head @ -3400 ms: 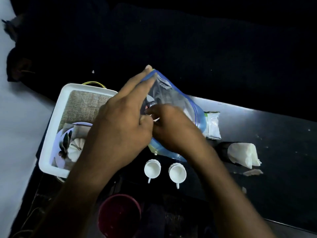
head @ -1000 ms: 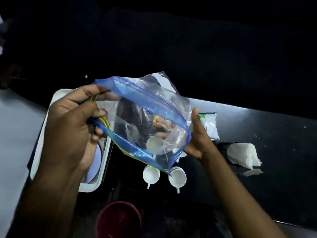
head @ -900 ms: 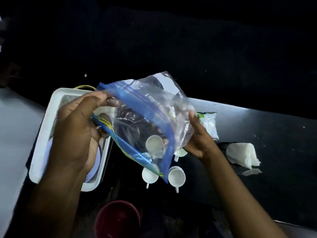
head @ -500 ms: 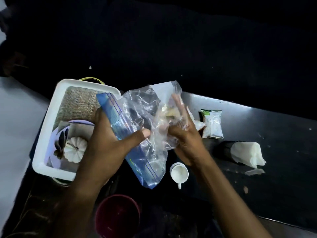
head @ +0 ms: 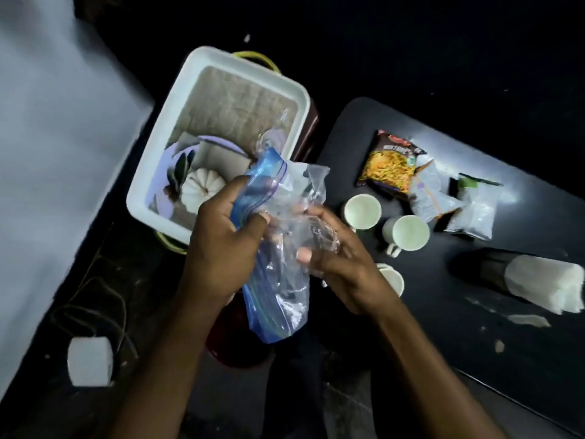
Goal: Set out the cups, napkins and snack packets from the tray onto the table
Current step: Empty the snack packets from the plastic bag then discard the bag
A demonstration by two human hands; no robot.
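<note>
My left hand (head: 221, 245) and my right hand (head: 342, 261) both grip a crumpled clear zip bag (head: 281, 264) with a blue seal, held between the tray and the table. On the dark table (head: 474, 327) stand white cups (head: 362, 211) (head: 406, 233), and a third cup (head: 392, 280) is partly hidden behind my right hand. Beyond the cups lie a dark snack packet (head: 391, 164), a clear packet (head: 429, 193) and a white packet (head: 474, 213). A roll of white napkins (head: 547, 288) lies in a dark holder at the right.
The white tray (head: 152, 182) sits left of the table with a burlap mat, a lilac plate (head: 171, 160) and a white pumpkin ornament (head: 202, 188) inside. A maroon bowl (head: 234, 346) lies below the bag. A white block (head: 90, 359) and cords lie on the floor at lower left.
The bag has been emptied and crumpled lower between both hands. The dark and clear snack packets now lie on the table. The view has swung, showing the tray further up.
</note>
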